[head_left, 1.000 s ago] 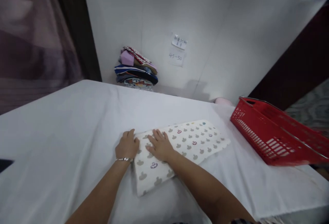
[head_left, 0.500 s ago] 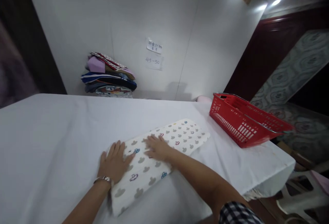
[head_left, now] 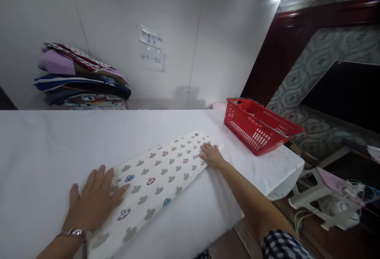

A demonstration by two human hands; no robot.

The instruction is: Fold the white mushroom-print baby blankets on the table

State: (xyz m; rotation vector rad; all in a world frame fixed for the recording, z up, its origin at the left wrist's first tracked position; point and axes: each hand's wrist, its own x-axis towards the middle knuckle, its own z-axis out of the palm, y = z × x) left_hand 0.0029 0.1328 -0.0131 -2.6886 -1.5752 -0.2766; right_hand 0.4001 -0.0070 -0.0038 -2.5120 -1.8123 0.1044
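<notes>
step: we judge it smoothing flat | printed folded cloth (head_left: 157,176) lower centre on white table (head_left: 44,148) | left hand (head_left: 92,199) spread flat on near end | right hand (head_left: 211,155) flat at far end | next: even pressure along it, we judge

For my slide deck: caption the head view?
Both hands, left hand and right hand, pressed flat on a patterned folded cloth.
</notes>
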